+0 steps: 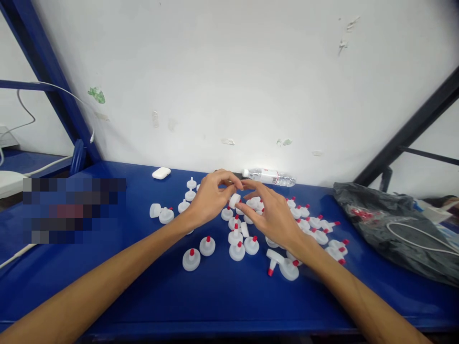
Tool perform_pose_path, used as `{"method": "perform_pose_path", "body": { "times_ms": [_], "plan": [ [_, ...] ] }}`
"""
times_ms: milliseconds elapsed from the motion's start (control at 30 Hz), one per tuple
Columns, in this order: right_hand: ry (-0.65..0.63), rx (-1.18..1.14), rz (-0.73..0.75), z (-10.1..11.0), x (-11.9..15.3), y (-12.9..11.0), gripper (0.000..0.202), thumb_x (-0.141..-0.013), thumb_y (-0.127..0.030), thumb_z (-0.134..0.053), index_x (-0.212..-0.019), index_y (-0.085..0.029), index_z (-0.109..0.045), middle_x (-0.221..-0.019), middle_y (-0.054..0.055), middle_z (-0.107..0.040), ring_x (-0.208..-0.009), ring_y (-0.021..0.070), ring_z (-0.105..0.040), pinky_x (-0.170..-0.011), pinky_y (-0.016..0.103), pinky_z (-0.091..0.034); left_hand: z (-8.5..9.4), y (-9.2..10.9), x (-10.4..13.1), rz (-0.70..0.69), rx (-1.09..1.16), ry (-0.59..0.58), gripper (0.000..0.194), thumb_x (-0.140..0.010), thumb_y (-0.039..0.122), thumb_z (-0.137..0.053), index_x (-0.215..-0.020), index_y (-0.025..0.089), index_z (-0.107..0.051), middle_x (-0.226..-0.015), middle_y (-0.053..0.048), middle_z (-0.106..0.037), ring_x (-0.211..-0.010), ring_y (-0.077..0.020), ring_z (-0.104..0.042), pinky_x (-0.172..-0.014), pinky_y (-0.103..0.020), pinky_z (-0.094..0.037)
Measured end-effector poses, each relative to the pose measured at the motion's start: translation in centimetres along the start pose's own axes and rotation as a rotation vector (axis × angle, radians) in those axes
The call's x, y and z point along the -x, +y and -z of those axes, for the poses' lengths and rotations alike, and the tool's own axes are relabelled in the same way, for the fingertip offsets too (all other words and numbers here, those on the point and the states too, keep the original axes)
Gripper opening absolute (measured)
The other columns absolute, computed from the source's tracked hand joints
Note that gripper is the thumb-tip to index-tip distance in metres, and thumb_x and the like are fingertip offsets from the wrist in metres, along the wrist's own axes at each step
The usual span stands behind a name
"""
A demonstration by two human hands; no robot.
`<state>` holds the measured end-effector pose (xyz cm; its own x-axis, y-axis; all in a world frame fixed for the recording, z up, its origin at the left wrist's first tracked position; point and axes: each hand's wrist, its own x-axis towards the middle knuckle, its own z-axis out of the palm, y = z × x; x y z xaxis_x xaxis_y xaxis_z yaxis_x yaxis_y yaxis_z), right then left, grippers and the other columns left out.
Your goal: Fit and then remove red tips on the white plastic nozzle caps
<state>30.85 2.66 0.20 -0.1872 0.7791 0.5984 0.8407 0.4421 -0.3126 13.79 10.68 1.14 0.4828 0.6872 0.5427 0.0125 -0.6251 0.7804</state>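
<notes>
In front of me, my left hand and my right hand meet over the middle of the table. Between their fingertips is a white plastic nozzle cap, tilted, with my right thumb against its edge and my left fingers pinched at its upper side. Its spout end is hidden by the fingers. Around and under the hands lie many white nozzle caps with red tips, such as one cap just below them and another toward the left. A few caps at the back left show no red tip.
The blue table runs back to a white wall. Lying by the wall are a clear water bottle and a small white case. A dark plastic bag with a white cable covers the right side. Dark posts slant at both sides.
</notes>
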Motion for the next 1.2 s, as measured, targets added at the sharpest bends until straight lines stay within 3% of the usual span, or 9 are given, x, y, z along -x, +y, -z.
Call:
{"method": "perform_pose_path", "body": {
  "times_ms": [333,533,767,1033,1200],
  "plan": [
    [0.017,-0.003,0.043,0.0,0.3,-0.8,0.037,-0.091,-0.041,-0.068,-0.124,-0.027,-0.056,-0.098,0.001,-0.072,-0.092,0.0214,-0.067,-0.084,0.037,-0.049,-0.2,-0.7,-0.2,-0.009,0.108,0.056,0.013,-0.085,0.016,-0.058,-0.073,0.019,-0.06,-0.084,-0.003,-0.063,-0.081,-0.0153,-0.061,-0.079,-0.03,-0.051],
    [0.0,0.027,0.093,-0.1,0.4,-1.0,0.043,-0.089,-0.047,-0.069,-0.123,-0.024,-0.057,-0.096,0.004,-0.072,-0.087,0.0224,-0.066,-0.083,0.038,-0.048,-0.3,-0.8,-0.2,0.015,0.107,0.073,0.011,-0.084,0.018,-0.059,-0.073,0.018,-0.061,-0.084,-0.003,-0.063,-0.084,-0.0164,-0.062,-0.078,-0.03,-0.051],
    [0.039,0.048,0.148,-0.3,0.5,-0.7,0.034,-0.089,-0.042,-0.071,-0.117,-0.024,-0.061,-0.092,0.001,-0.073,-0.079,0.0186,-0.066,-0.082,0.036,-0.047,-0.9,-0.7,0.2,0.04,0.095,0.044,0.014,-0.085,0.018,-0.057,-0.073,0.019,-0.063,-0.084,-0.003,-0.064,-0.083,-0.0169,-0.063,-0.079,-0.031,-0.052],
    [0.126,0.063,0.115,-0.1,0.3,-0.7,0.026,-0.091,-0.03,-0.067,-0.115,-0.024,-0.06,-0.094,0.0,-0.072,-0.074,0.0165,-0.067,-0.078,0.035,-0.049,-0.8,-0.4,0.2,0.185,0.192,0.103,0.002,-0.083,0.017,-0.06,-0.082,0.018,-0.062,-0.086,0.0,-0.062,-0.068,-0.0111,-0.062,-0.06,-0.022,-0.05],
    [0.133,0.092,0.029,0.1,0.0,-0.5,0.028,-0.089,-0.029,-0.068,-0.114,-0.023,-0.058,-0.09,0.0,-0.072,-0.077,0.018,-0.068,-0.078,0.035,-0.049,-0.6,0.3,0.1,0.261,0.2,0.117,0.0,-0.084,0.018,-0.06,-0.083,0.018,-0.061,-0.089,0.001,-0.062,-0.062,-0.0098,-0.065,-0.063,-0.024,-0.052]
  ]
}}
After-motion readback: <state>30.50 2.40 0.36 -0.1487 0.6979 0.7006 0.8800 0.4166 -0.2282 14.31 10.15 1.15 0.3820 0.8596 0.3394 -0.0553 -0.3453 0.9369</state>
